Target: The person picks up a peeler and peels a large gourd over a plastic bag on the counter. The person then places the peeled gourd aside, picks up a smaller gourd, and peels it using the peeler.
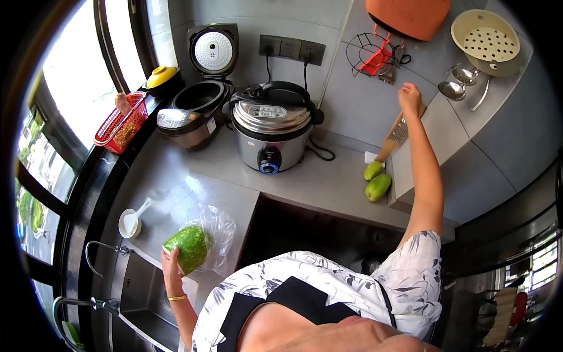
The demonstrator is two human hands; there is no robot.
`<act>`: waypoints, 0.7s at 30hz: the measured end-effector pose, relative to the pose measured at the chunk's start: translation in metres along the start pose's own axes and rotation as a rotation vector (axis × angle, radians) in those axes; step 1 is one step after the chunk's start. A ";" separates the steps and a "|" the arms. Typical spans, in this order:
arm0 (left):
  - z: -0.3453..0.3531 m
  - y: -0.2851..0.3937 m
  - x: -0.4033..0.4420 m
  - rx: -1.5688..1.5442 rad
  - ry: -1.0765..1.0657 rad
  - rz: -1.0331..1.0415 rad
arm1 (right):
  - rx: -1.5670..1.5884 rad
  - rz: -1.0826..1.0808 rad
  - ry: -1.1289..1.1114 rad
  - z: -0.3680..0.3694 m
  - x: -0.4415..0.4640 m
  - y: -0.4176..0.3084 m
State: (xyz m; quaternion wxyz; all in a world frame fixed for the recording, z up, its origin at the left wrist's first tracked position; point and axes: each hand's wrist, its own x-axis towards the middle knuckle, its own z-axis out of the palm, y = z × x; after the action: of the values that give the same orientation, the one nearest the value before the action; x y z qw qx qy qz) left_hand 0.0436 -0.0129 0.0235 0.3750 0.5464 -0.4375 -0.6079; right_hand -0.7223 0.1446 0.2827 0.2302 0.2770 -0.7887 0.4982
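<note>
My left hand (170, 271) grips the edge of a piece of speckled green melon (194, 246), with its fingers around the near left side. A clear plastic bag (221, 237) lies loosely against the melon's right side on the counter. My right hand (410, 97) is stretched far forward toward the tiled wall, its fingers curled closed. What they hold, if anything, is hidden. Behind my right wrist leans a wooden grater-like board (392, 142) with a slotted metal part. Two green gourd-like vegetables (377, 186) lie below it on the counter.
A pressure cooker (271, 132) and an open rice cooker (189, 117) stand at the back. A white bowl with a spoon (129, 223) sits left, near the sink (143, 293). Ladles (452, 90), a strainer (485, 41) and a wire rack (365, 54) hang on the wall.
</note>
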 end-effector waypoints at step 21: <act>0.010 -0.009 -0.010 -0.024 0.146 -0.130 | 0.638 0.254 -0.162 0.011 0.058 0.054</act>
State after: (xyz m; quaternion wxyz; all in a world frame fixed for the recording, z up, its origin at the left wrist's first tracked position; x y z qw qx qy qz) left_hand 0.0355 0.0010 0.0192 0.3721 0.6121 -0.3650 -0.5947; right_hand -0.8022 0.1420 0.2797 0.0049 0.2731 -0.6371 0.7208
